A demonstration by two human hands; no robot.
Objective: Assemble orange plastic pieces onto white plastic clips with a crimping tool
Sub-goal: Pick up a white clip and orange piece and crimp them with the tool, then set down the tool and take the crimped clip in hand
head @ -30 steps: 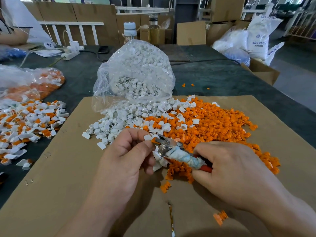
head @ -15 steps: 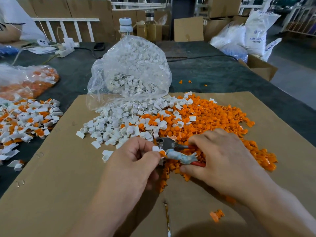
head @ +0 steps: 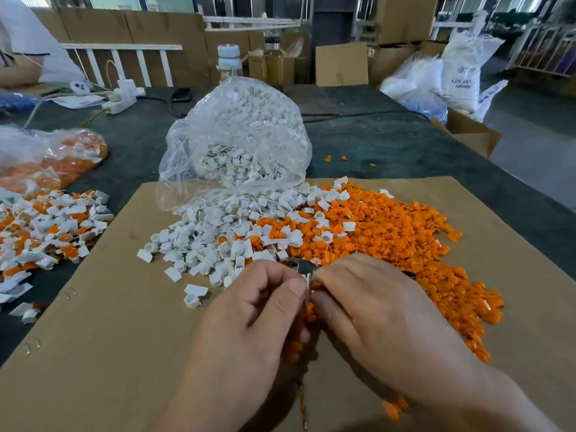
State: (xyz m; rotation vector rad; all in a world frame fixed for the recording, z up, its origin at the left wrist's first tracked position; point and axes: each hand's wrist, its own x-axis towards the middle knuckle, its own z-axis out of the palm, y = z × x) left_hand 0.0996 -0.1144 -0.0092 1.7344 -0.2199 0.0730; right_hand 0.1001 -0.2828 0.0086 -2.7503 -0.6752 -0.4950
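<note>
Brown cardboard sheet [head: 109,353] covers the near part of a dark green table [head: 389,145], and above the near middle of the sheet the two hands are together, touching at the fingertips. Between them is a small white clip [head: 308,280], and the left hand [head: 249,310] pinches it with curled thumb and fingers. The right hand [head: 367,307] is curled round the crimping tool [head: 297,265]. Only the metal head of the tool shows, just beyond the fingers, and a dark handle end on the far side of the hand; I cannot tell how its jaws stand. Under and beyond the right hand, on the right half of the sheet, lies a wide heap of orange pieces [head: 389,232]. On the middle of the sheet, toward its far edge, loose white clips [head: 212,241] are spread and partly mixed with the orange ones. They reach into the open mouth of a clear plastic bag [head: 237,141] that stands at the far edge of the sheet, partly on it. Left of the sheet, on the table, is a heap of white and orange parts [head: 46,232], and beyond it another bag [head: 53,157] with orange content. Far beyond the sheet, at the back of the table, are two bottles [head: 229,63], a power strip [head: 120,102] and a dark phone [head: 180,94]; white sacks [head: 461,70] stand to the far right
</note>
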